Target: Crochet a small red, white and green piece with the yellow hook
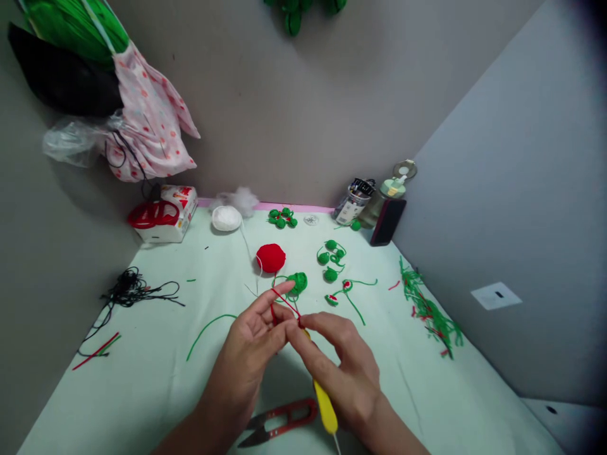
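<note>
My right hand [348, 366] is closed around a crochet hook [326, 407] with a yellow handle, its metal end pointing down toward me. Red yarn [287, 303] runs over the raised forefinger of my left hand [251, 344], whose thumb and fingers pinch the yarn near the hook's tip. The two hands meet at a small dark red bit of work, mostly hidden by fingertips. Behind them sits a red yarn ball [270, 258], its strand leading to my left hand. Beside that lies a small green yarn ball [298, 284]. Thread snips [284, 420] with red handles rest below my hands.
Several green crocheted balls [331, 274] lie ahead, with two red-and-white pieces [332, 299]. White yarn [226, 218] and a box [177, 215] stand back left. A pen cup [351, 202], bottle [379, 205] and phone [388, 222] stand back right. Black cords [130, 294] lie left; yarn scraps [429, 313] right.
</note>
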`<state>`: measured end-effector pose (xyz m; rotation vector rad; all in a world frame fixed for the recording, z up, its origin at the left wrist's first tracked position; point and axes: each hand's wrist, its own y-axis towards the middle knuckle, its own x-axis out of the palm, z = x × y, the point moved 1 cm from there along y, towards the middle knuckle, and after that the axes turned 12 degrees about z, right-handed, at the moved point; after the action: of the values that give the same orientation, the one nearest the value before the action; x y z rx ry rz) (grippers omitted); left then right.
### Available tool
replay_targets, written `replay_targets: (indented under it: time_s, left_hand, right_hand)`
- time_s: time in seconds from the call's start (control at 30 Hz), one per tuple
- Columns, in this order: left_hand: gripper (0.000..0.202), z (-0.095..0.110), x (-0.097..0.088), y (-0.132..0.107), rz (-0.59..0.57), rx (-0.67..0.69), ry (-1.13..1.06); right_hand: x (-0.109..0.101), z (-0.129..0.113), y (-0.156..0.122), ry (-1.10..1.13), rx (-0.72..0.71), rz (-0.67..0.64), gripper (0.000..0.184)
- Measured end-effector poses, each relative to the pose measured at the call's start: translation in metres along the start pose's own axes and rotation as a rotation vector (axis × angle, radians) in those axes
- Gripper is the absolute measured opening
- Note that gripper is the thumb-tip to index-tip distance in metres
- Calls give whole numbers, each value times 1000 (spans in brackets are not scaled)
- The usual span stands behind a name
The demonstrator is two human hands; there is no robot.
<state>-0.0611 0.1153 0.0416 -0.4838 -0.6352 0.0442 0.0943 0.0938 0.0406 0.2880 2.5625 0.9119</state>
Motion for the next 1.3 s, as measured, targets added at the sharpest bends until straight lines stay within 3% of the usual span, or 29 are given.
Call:
replay_targets:
  time_s: [0.13, 0.3, 0.37, 0.63, 0.73, 0.83, 0.93, 1.07, 1.17, 1.23, 1.3]
  left_hand:
    - [58, -3, -1, 3, -21, -147, -89]
    - [44, 0, 0, 3, -9, -46, -22]
    - [39, -2, 2, 1, -41, -8, -4]
    - [39, -6, 1, 4, -23, 37, 44]
    - [47, -7, 3, 6, -19, -63, -49]
    - [45, -8, 2, 7, -45, -179, -136]
    - [38, -6, 0, 9, -3, -200, -164]
    - [32, -2, -2, 11, 25, -181, -125]
    - [34, -3, -2, 9, 6, -117, -51]
    - [38, -6, 0, 7, 0, -13, 6]
    - [47, -10, 2, 4, -3, 56, 11]
  right_hand:
    - [-3, 2, -1, 40, 29, 91, 32]
    - [-3, 1, 11, 364, 249, 144, 24]
    - [1, 2, 15, 398, 282, 123, 20]
    - [7, 2, 6, 185, 134, 89, 31]
    - [9, 3, -5, -12, 6, 94, 43]
    - [8, 6, -9, -46, 2, 172, 42]
    - [2, 10, -2, 91, 103, 195, 32]
    - [-4, 14, 11, 392, 382, 254, 16]
    - [-2, 15, 13, 536, 518, 220, 16]
    - [1, 14, 10, 452, 438, 161, 17]
    - [3, 13, 2, 201, 222, 135, 19]
